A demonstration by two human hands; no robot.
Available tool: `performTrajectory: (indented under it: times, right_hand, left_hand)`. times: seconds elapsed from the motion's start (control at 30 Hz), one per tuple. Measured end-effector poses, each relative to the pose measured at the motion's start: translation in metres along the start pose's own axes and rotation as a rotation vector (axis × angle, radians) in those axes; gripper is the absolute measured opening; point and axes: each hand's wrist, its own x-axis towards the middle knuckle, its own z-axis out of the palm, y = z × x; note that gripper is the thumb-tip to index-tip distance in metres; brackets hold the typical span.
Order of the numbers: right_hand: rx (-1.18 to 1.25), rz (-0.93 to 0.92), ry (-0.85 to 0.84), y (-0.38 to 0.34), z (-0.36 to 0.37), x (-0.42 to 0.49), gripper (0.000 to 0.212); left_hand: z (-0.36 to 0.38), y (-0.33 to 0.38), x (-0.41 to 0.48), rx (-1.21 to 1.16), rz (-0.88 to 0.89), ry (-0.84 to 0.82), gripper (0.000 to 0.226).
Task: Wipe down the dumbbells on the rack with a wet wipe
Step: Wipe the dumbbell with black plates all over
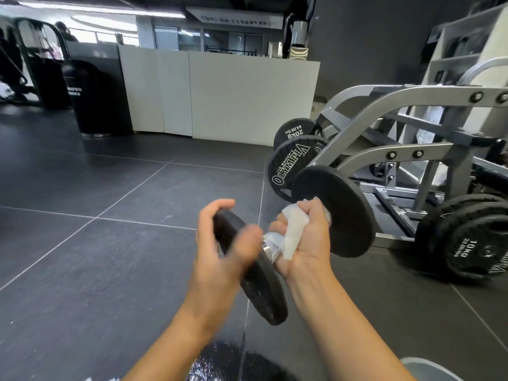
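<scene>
Nearest, the left hand (220, 243) curls round the near plate of the dumbbell (339, 213), steadying it mid-air (that hand is blurred). The right hand (308, 243) clenches the wet wipe (292, 229) around the handle, likely to scrub it. A steel frame (428, 92) stands beyond.

Dark floor tiles (110, 188) meet white partition panels (247, 97); a dark wall (371, 37) rises beside them. A black punching bag (93, 97) stands left; strip lights (96, 8) glow overhead.
</scene>
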Motion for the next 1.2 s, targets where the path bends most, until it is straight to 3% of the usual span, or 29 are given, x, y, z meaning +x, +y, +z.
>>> performTrajectory:
  times: [0.03,0.1,0.13,0.17,0.2,0.23,0.27,0.33,0.37,0.43,0.5,0.57,0.63,0.67,0.73,0.77,0.8,0.83,0.87,0.93,1.0,1.03,1.13,1.2]
  right_hand:
    - [0.004,0.001,0.019,0.001,-0.003,0.006,0.037]
    - [-0.058,0.007,0.058,0.004,-0.006,0.012,0.026]
    - [-0.076,0.021,0.063,0.006,-0.006,0.012,0.021]
    - [-0.058,0.046,0.064,0.008,-0.007,0.013,0.022]
    - [-0.018,0.059,0.067,0.009,-0.006,0.011,0.025]
    - [0.01,0.043,0.071,0.01,-0.007,0.011,0.032]
    - [0.028,0.037,0.067,0.01,-0.004,0.008,0.039]
    - [0.039,0.047,0.039,0.01,0.001,-0.002,0.045]
    - [0.039,0.046,0.038,0.011,0.001,-0.002,0.045]
    - [0.029,0.058,0.028,0.012,0.002,-0.004,0.045]
    - [0.012,0.063,0.03,0.014,0.001,-0.003,0.045]
    - [0.019,0.074,0.025,0.015,0.0,-0.003,0.043]
    - [0.032,0.071,0.037,0.014,0.0,-0.001,0.041]
    - [0.038,0.068,0.051,0.014,0.0,0.001,0.04]
    - [0.05,0.062,0.075,0.012,-0.001,0.006,0.035]
    - [0.059,0.069,0.077,0.011,-0.001,0.007,0.033]
    - [0.066,0.07,0.078,0.011,-0.002,0.008,0.031]
    - [0.068,0.056,0.078,0.011,-0.004,0.009,0.031]
    - [0.065,0.041,0.078,0.012,-0.006,0.009,0.032]
    - [0.059,0.026,0.061,0.012,-0.008,0.006,0.035]
    - [0.07,0.028,0.022,0.013,-0.009,0.002,0.037]
    - [0.075,0.032,0.01,0.014,-0.009,0.002,0.038]
    - [0.073,0.037,0.002,0.015,-0.008,0.0,0.037]
    - [0.05,0.03,0.019,0.015,-0.005,0.0,0.036]
  left_hand:
    - [-0.005,-0.005,0.002,0.266,0.328,-0.118,0.071]
    - [-0.019,-0.021,0.009,0.745,0.928,-0.293,0.081]
    - [-0.023,-0.024,0.011,0.838,1.041,-0.329,0.08]
    - [-0.027,-0.025,0.014,0.813,1.005,-0.307,0.077]
    - [-0.028,-0.022,0.015,0.718,0.844,-0.241,0.075]
    - [-0.029,-0.019,0.015,0.564,0.576,-0.129,0.073]
    - [-0.028,-0.011,0.016,0.356,0.211,-0.017,0.074]
    - [-0.026,-0.002,0.018,-0.18,-0.553,0.04,0.087]
    - [-0.026,-0.001,0.019,-0.358,-0.777,0.006,0.094]
    - [-0.023,-0.001,0.017,-0.492,-0.94,-0.019,0.096]
    - [-0.017,0.002,0.012,-0.494,-0.936,-0.024,0.085]
    - [-0.011,0.004,0.01,-0.482,-0.821,-0.035,0.069]
    - [-0.009,0.007,0.006,-0.291,-0.527,-0.05,0.045]
    - [-0.013,0.004,0.005,-0.092,-0.263,-0.097,0.048]
    - [-0.028,-0.009,0.007,0.43,0.326,-0.287,0.09]
    - [-0.036,-0.016,0.009,0.623,0.588,-0.367,0.097]
    - [-0.043,-0.019,0.013,0.688,0.685,-0.4,0.096]
    - [-0.046,-0.016,0.016,0.635,0.628,-0.344,0.089]
    - [-0.048,-0.013,0.019,0.511,0.449,-0.218,0.081]
    - [-0.042,-0.006,0.022,0.183,-0.121,0.005,0.075]
    - [-0.036,-0.006,0.024,-0.157,-0.713,-0.033,0.089]
    - [-0.034,-0.01,0.022,-0.305,-0.883,-0.112,0.094]
    - [-0.024,-0.006,0.011,-0.49,-1.019,-0.192,0.098]
    - [-0.021,-0.007,0.01,-0.485,-0.879,-0.138,0.076]
